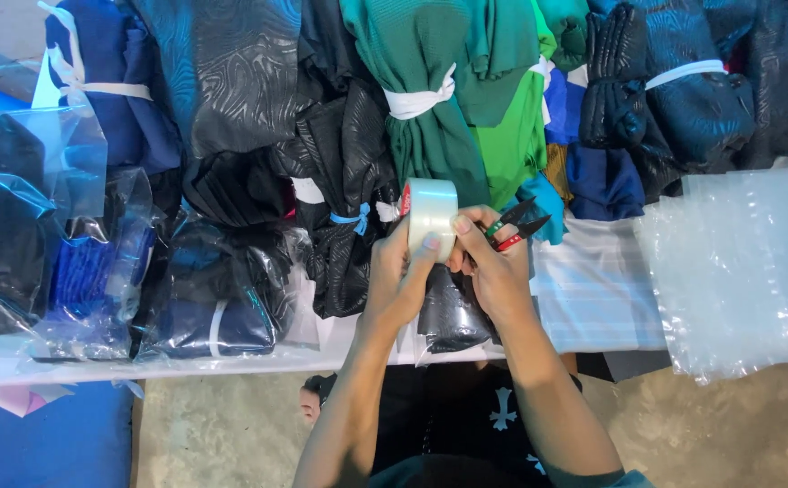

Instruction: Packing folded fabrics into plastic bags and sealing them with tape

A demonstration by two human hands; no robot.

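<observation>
Tape roll [432,218] up above the desk [592,298], gripped by the left hand [397,276]; right hand [493,267] pinches its edge while grasping small snips [513,228], over a dark bagged garment [448,316].

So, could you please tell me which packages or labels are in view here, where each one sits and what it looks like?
Bagged dark garment: far left, clear plastic, black cloth.
Bagged blue garment: beside it, clear, crinkled.
Bagged navy garment: left of the hands, glossy and clear.
Small dark packet: under the left hand and right hand.
Empty clear bags: a stack, far right.
Tape roll: in the hands, clear, with a red core label.
</observation>
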